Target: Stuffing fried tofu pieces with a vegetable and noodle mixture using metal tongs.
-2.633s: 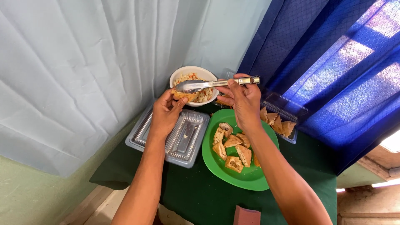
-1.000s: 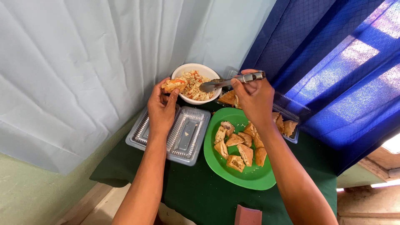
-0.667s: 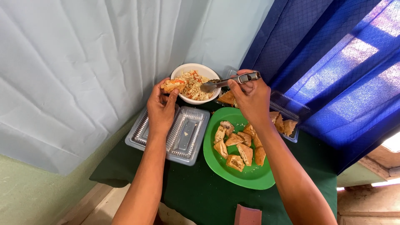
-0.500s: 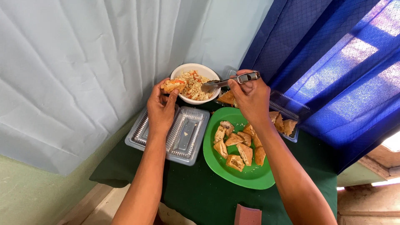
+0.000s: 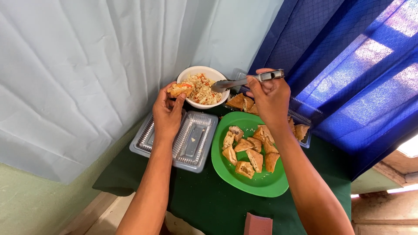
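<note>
My left hand (image 5: 167, 112) holds a stuffed pastry piece (image 5: 180, 89) at the left rim of a white bowl (image 5: 217, 76) of shredded vegetable filling (image 5: 203, 89). My right hand (image 5: 270, 96) grips metal tongs (image 5: 244, 81), whose tips reach into the bowl's right side. Below the hands a green plate (image 5: 259, 184) carries several filled pastry wedges (image 5: 246, 150). Under my left wrist sits an empty clear plastic container (image 5: 191, 141).
A second clear tray with more pastry pieces (image 5: 300, 130) lies behind my right hand. Everything rests on a dark green tablecloth (image 5: 204, 204). A pale curtain (image 5: 87, 65) hangs at left, a blue curtain (image 5: 348, 65) at right. A pinkish block (image 5: 257, 224) lies at the near edge.
My left hand lifted the pastry piece from in front of the bowl up to its left rim. The tongs swung down and dipped into the bowl's filling.
</note>
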